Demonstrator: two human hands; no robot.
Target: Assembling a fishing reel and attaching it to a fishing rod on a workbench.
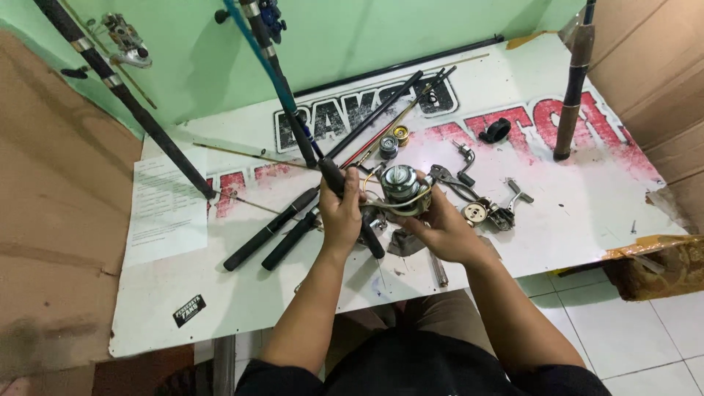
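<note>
Right now both hands are closed on gear held just above the bench: left hand is wrapped round the black rod handle of the blue rod, which slants up toward the green wall, and right hand cups the spinning reel from below w/ fingers curled under its body, spool facing up. Reel sits betw. the two hands, touching the handle; can't tell if its foot is seated. Risks, as I judge them: rod is long and top-heavy, so a loose left grip could let the tip swing into the other rods leaning at the wall. Thin bail wire on the reel could snag a finger or bend if squeezed hard. Small loose parts lie close by on the bench, i.e. a round metal part, a crank handle and two small spools; a forearm sweep could knock them off the edge. Paper sheet lies well apart at left.
</note>
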